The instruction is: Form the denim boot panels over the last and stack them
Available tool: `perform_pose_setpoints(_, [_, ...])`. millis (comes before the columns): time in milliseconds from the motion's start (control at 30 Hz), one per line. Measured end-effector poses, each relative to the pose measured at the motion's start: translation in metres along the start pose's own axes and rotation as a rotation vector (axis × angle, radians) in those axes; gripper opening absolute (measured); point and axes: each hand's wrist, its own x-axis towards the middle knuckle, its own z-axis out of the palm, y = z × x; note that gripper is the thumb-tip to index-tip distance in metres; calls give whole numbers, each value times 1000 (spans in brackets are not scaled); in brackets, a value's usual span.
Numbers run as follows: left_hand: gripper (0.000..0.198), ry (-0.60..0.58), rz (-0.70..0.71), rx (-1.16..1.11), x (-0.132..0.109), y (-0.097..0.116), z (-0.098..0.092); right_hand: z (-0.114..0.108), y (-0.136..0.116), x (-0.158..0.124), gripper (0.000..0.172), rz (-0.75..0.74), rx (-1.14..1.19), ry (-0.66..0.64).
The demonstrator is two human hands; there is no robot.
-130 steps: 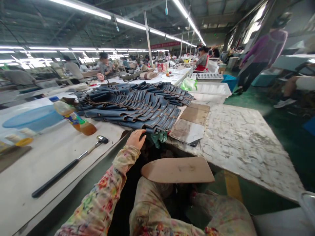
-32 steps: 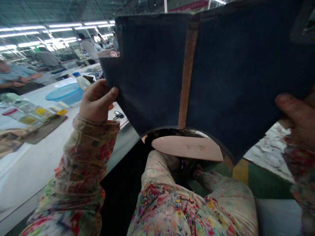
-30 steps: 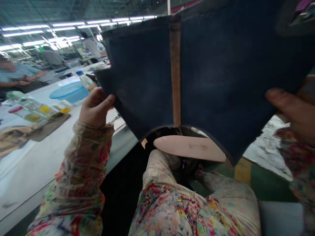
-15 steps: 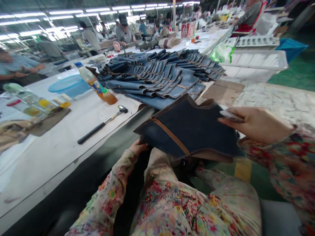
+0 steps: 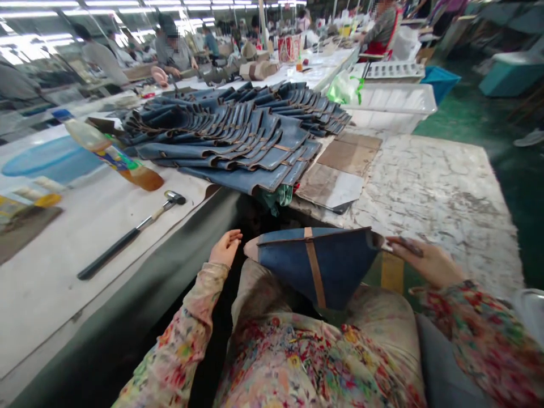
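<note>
Stretching left-to-right, blue panel [image 5: 346,260]

Dark blue piece [image 5: 344,266] with a tan strip [image 5: 314,266]; blue stack [image 5: 238,133] with tan bands.
Floral sleeves [image 5: 187,334] in cream, red, yellow and green; pale beige trousers [image 5: 391,326]; black-handled hammer [image 5: 114,249]; light-blue basin [image 5: 51,157]; amber-bottomed bottle [image 5: 111,152], blue cap [image 5: 62,114]; white slab [image 5: 450,192] mottled grey-brown; white tub [image 5: 395,99]; green floor [image 5: 505,161].
</note>
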Motion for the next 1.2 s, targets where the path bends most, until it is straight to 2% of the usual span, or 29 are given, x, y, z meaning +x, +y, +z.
perform_pose_setpoints(67, [35,39,127,95,-5,30,6,-12,-16,-2,34,16,22,156])
perform_pose_setpoints(133, [31,24,361,240,-15,64,26,-16,-30,1,34,-103,67,223])
perform_pose_setpoints(200, [28,-35,600,363,-27,93,56,-2,-35,5,33,-229,109,215])
perform_pose_setpoints(267, [29,-105,758,440,-36,112,89,24,-30,7,35,-203,173,162])
perform_pose_setpoints(400, [34,-195,882,597,-40,121,141,73,-12,-7,41,39,360,133])
perform_pose_setpoints(500, [35,-216,909,688,-36,114,165,82,-11,-27,40,58,387,186])
perform_pose_setpoints(667, [37,-232,922,765,-34,102,179,79,-19,-47,33,-12,399,303])
perform_pose_setpoints(867, [36,-195,954,771,-36,96,179,85,-18,-51,31,-15,449,281])
perform_pose_setpoints(1033, [34,-172,1013,790,-39,94,177,84,-16,-53,29,-81,418,284])
perform_pose_setpoints(1200, [27,-130,919,870,-45,105,183,79,-15,-58,25,-241,350,252])
